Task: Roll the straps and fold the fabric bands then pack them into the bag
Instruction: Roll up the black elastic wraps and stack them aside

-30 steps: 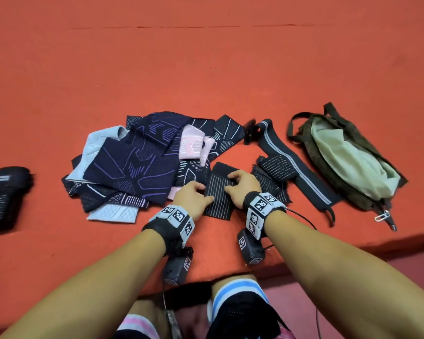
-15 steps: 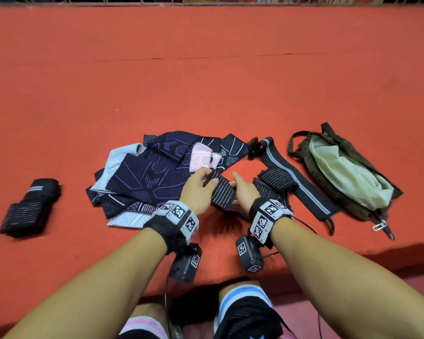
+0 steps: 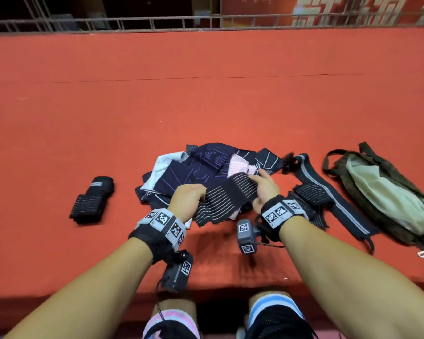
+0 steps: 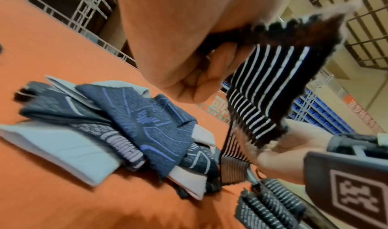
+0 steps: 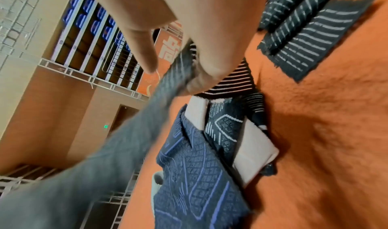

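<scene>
Held up off the orange tabletop (image 3: 206,106) between both hands: a black striped band (image 3: 227,199), left hand (image 3: 187,200) curled tight around its near-left end, right hand (image 3: 263,189) pinching the far-right end with fingers mostly extended. Just behind and beneath, a heap of navy, grey and pink fabric bands (image 3: 194,167). To the right, a long grey-striped strap (image 3: 333,196) lying flat, then an open olive bag (image 3: 387,192). Well apart on the left, one rolled black strap (image 3: 92,200).
</scene>
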A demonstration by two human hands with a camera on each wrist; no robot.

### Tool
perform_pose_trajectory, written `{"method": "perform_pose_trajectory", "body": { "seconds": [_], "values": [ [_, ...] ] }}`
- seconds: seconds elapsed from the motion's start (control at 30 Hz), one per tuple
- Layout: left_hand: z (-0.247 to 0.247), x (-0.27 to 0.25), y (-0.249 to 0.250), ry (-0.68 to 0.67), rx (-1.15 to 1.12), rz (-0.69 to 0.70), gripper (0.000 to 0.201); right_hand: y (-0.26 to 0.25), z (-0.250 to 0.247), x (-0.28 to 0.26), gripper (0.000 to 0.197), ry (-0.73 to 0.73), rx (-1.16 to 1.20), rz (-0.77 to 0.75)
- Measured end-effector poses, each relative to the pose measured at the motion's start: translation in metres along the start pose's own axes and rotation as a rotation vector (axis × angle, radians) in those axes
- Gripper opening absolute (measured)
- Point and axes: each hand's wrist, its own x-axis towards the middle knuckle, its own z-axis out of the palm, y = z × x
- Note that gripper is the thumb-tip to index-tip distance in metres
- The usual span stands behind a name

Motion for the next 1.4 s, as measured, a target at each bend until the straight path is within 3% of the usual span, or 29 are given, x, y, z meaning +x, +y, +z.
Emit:
{"method": "perform_pose_trajectory", "body": {
  "seconds": [0.07,0.13,0.23,0.3,0.4,0.47,0.63,0.73,0.87,0.93,1.0,1.1,1.23,1.33,1.4],
  "values": [
    [-0.014,-0.002,-0.010,0.041,-0.054,-0.021,0.025,-0.001,0.004,-0.001,0.054,-0.022,-0.031,-0.002],
    [-0.026,-0.002,-0.021,0.084,-0.018,-0.039,0.033,-0.001,0.005,-0.002,0.068,-0.034,-0.057,0.000],
    [-0.040,-0.001,-0.035,0.179,0.144,-0.051,0.023,0.000,0.002,0.001,0.087,0.026,-0.088,-0.055],
    [-0.050,-0.001,-0.048,0.246,0.275,-0.042,0.023,-0.006,-0.004,0.002,0.084,0.055,-0.063,-0.062],
    [-0.068,-0.002,-0.072,0.222,0.369,-0.090,0.025,-0.014,-0.010,0.005,0.078,0.034,0.078,0.004],
    [-0.077,-0.006,-0.084,0.214,0.415,-0.120,0.029,-0.014,-0.008,0.005,0.066,0.028,0.086,0.047],
    [-0.079,-0.017,-0.085,0.247,0.400,-0.157,0.036,-0.001,-0.015,0.002,0.004,0.058,-0.106,0.160],
    [-0.077,-0.021,-0.086,0.208,0.320,-0.239,0.033,0.016,-0.034,0.014,0.043,0.113,-0.433,0.161],
    [-0.071,-0.025,-0.093,0.036,0.346,-0.351,0.043,0.047,-0.066,0.030,0.079,0.142,-0.933,0.136],
    [-0.068,-0.026,-0.102,0.060,0.378,-0.390,0.034,0.054,-0.080,0.036,0.089,0.159,-1.020,0.160],
    [-0.065,-0.029,-0.110,0.092,0.443,-0.400,0.017,0.049,-0.079,0.022,0.090,0.170,-0.961,0.229],
    [-0.063,-0.031,-0.117,0.083,0.461,-0.452,0.022,0.038,-0.072,0.003,0.078,0.117,-0.963,0.326],
    [-0.065,-0.030,-0.116,0.215,0.422,-0.480,0.025,0.032,-0.080,0.017,0.040,-0.010,-1.215,0.172],
    [-0.071,-0.029,-0.114,0.373,0.404,-0.412,0.029,0.028,-0.093,0.034,0.049,0.032,-1.162,0.049],
    [-0.074,-0.029,-0.115,0.422,0.381,-0.403,0.025,0.024,-0.096,0.027,0.044,0.057,-1.245,0.024]
  ]
}}
